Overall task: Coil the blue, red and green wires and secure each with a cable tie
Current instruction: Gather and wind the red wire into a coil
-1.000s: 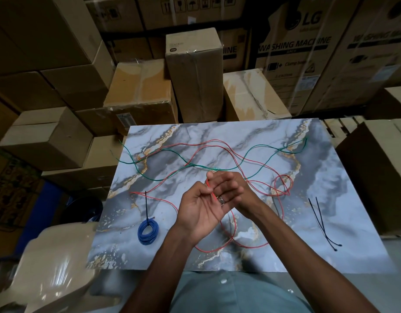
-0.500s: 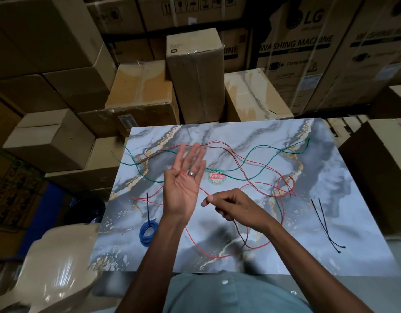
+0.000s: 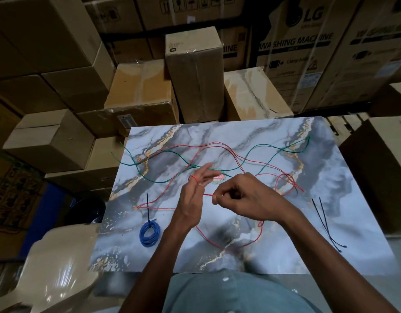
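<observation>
Left hand [image 3: 191, 204]: fingers straight, red wire [image 3: 219, 145] looped round them.
Right hand [image 3: 244, 197]: pinching red wire.
Blue coil [image 3: 149, 232]: tied.

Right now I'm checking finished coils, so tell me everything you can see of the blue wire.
The blue wire is a thin, plastic-looking strand wound into a small, flat, roughly oval coil of several turns. It lies on the marble-patterned board near its front-left corner. A black cable tie cinches its far side, the tail pointing away from the person. Neither hand touches it; the loose red wire passes just beyond.
</observation>
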{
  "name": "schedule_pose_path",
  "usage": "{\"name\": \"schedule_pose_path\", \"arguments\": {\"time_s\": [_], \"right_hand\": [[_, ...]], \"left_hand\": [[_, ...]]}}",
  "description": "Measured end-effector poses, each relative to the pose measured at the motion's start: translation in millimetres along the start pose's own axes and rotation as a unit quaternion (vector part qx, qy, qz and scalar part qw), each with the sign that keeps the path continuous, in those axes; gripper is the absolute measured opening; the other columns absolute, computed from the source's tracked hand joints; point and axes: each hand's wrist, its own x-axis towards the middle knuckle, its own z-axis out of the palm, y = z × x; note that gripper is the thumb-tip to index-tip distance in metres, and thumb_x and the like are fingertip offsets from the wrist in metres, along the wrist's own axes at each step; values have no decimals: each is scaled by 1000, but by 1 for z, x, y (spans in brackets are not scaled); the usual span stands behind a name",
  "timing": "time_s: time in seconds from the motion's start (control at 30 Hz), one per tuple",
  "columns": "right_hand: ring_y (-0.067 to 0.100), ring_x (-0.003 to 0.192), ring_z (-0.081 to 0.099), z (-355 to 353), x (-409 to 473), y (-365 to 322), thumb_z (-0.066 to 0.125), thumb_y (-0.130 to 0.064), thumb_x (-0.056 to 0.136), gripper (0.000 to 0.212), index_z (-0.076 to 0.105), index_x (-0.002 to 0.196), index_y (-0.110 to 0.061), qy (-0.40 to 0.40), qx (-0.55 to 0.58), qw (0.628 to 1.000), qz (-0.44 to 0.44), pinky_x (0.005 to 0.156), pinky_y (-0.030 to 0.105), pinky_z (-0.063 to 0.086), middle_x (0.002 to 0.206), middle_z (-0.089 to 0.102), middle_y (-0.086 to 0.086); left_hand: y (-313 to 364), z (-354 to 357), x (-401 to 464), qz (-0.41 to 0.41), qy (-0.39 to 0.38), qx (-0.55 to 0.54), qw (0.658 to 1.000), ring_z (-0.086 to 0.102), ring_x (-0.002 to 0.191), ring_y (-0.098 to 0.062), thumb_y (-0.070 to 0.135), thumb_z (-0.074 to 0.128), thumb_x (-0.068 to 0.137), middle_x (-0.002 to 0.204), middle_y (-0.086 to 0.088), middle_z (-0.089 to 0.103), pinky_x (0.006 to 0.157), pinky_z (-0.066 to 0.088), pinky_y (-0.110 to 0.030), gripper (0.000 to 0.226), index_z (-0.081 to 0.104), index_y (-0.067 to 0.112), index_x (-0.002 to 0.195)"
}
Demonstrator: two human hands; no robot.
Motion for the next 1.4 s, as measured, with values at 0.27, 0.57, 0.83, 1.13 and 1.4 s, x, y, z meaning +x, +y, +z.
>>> {"name": "schedule_pose_path", "arguments": {"time_s": [0.27,0.57,0.83,1.13,1.4], "right_hand": [[11,60,46,-31,24,1,77,-25,92,18,78,76,-15,10,40,998,-48,57,33,38,64,63,14],[15,55,27,-18,48,17,73,-17,94,21,77,77,-6,0,265,964,-32,51,21,26,59,42,17],[23,69,36,43,47,68,80,-44,79,49,73,90,3,49,411,905,97,58,29,26,79,48,20],[11,54,29,57,7,69,65,-29,100,25,81,99,-10,-31,335,934,118,52,23,22,66,46,0],[0,52,42,22,0,37,66,-21,101,20,80,98,-7,-28,181,982,39,56,11,35,54,55,-17]], "left_hand": [[11,-1,-22,-77,-129,29,988,66,77,-34,4,29,84,79,-16,73,78,50,-36,47,70,-3,107],[38,10,-18,-204,-263,-206,920,53,46,-20,8,30,68,57,-15,62,51,44,-24,48,74,2,88],[35,7,-15,-180,-164,-389,889,66,81,-26,8,28,81,92,-19,70,77,54,-31,53,69,0,113],[30,-17,6,-92,-16,-448,889,38,142,-41,-3,25,89,151,-31,38,119,29,-43,61,25,-9,149],[1,-21,3,-101,52,-293,949,45,139,-34,-2,35,82,146,-23,50,120,31,-39,70,27,-2,152]]}}
